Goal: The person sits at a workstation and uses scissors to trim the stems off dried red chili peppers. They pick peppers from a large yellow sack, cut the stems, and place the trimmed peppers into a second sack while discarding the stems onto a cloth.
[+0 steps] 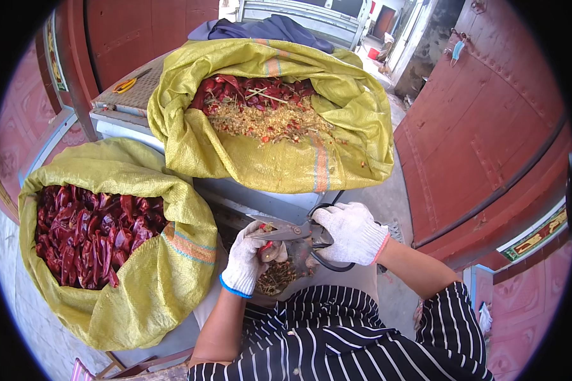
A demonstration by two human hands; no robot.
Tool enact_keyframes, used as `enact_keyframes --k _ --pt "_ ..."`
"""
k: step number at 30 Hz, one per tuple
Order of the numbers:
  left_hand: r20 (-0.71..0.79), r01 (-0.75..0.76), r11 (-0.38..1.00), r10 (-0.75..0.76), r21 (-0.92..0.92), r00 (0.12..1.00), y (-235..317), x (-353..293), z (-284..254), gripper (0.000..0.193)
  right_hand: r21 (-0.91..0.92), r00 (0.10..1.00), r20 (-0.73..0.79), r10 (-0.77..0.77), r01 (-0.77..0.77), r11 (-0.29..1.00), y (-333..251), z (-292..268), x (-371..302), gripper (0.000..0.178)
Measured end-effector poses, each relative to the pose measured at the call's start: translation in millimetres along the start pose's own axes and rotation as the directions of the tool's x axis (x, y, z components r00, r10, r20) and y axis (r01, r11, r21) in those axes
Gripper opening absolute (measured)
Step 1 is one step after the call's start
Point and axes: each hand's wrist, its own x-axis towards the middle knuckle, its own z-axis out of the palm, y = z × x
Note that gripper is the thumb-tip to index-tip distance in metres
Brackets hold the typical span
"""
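Note:
My right hand [351, 233], in a white knit glove, grips black-handled scissors [290, 232] whose blades point left. My left hand [249, 260], also gloved, pinches a small red dried chilli [267, 246] right under the blades. Below both hands sits a container of cut stems and bits [278, 277], partly hidden by the gloves. A yellow woven sack [149, 279] on my left is full of dark red dried chillies [89, 235]. A second yellow sack [279, 159] ahead holds chilli pieces, seeds and stalks [260, 111].
A yellow-handled tool [128, 83] lies on a grey surface at the back left. Dark blue cloth [267, 28] is draped behind the far sack. Red metal doors [489, 127] stand to the right. My striped shirt [337, 343] fills the lower edge.

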Motion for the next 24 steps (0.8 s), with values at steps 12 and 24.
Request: enact_keyframes --k 12,24 --pt "0.269 0.024 0.996 -0.047 0.088 0.962 4.1 -4.1 -26.5 0.029 -0.022 0.994 0.11 -0.014 0.016 1.0 -3.1 -5.6 3.2 0.057" --pt "0.372 -0.019 0.996 -0.015 0.087 0.928 -7.8 -0.8 -17.3 0.049 0.14 0.978 0.191 0.081 -0.109 0.984 10.4 14.2 -12.0 0.056"
